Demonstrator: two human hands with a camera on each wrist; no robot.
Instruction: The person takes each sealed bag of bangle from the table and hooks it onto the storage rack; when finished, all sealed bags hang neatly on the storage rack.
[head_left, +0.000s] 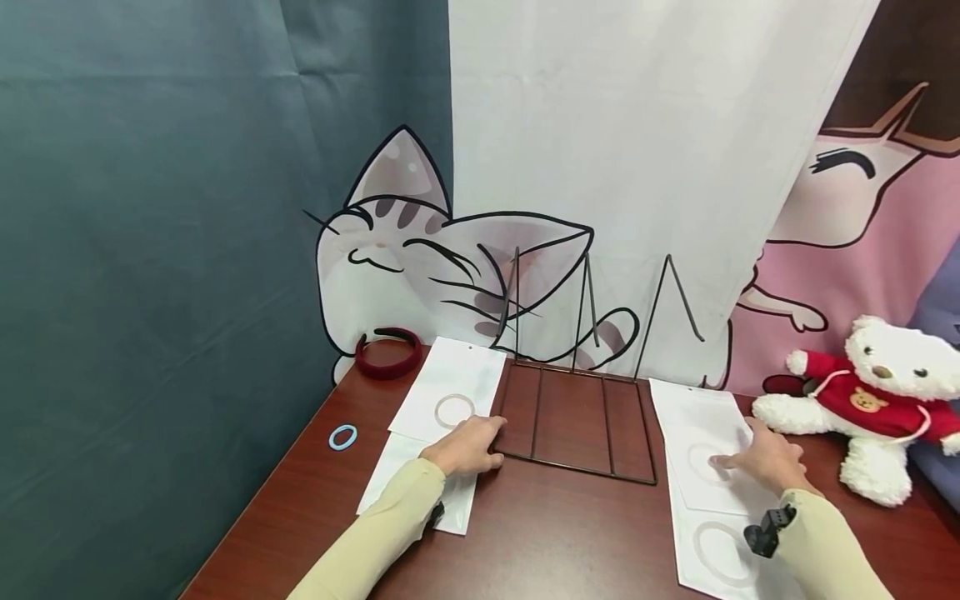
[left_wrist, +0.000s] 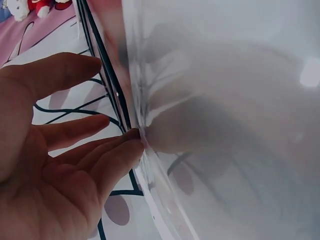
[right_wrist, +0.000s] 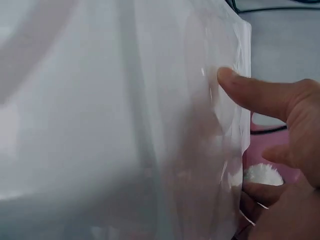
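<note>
My left hand is at the right edge of the left-hand white plastic packets, beside the front left corner of a dark wire rack. In the left wrist view its fingers are spread, and some fingertips touch the glossy edge of a packet. My right hand lies over the right-hand white packets. Its thumb rests on the plastic surface in the right wrist view, while the other fingers stay near the edge, partly hidden. Pale ring shapes show on both sets of packets.
A dark red headband and a small blue ring lie on the left of the brown table. A white teddy bear in a red top sits at the right. A cartoon-printed curtain hangs behind the table.
</note>
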